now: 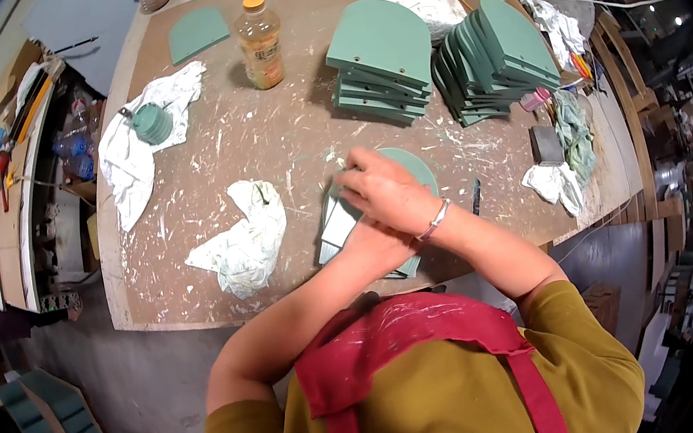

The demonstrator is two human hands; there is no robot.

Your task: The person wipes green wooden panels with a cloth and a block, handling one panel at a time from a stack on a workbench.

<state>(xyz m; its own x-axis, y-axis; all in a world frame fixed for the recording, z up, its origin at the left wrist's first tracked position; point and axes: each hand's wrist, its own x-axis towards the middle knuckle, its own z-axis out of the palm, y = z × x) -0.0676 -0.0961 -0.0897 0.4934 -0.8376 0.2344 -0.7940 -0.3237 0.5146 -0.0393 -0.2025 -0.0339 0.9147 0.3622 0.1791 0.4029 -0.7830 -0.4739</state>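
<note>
My forearms cross at the wrists in front of me. My right hand (383, 188), with a bracelet at its wrist, lies over the left one, its fingers bent together; what they hold, if anything, is hidden. Beneath it is my left hand (373, 245), its fingers covered by the right. Both are over a green round-topped panel (416, 167), whose curved edge shows beyond the right hand. White and pale green flat pieces (337, 223) show beside my left hand. A thin black tool (477, 196) lies to the right.
Beyond my hands stand two stacks of green panels (378, 42) (506, 44) and a yellow-capped bottle (261, 51). White cloths (250, 236) (128, 160) lie at left, one under a small green container (152, 123). A dark block (546, 145) and rags (574, 135) are at right.
</note>
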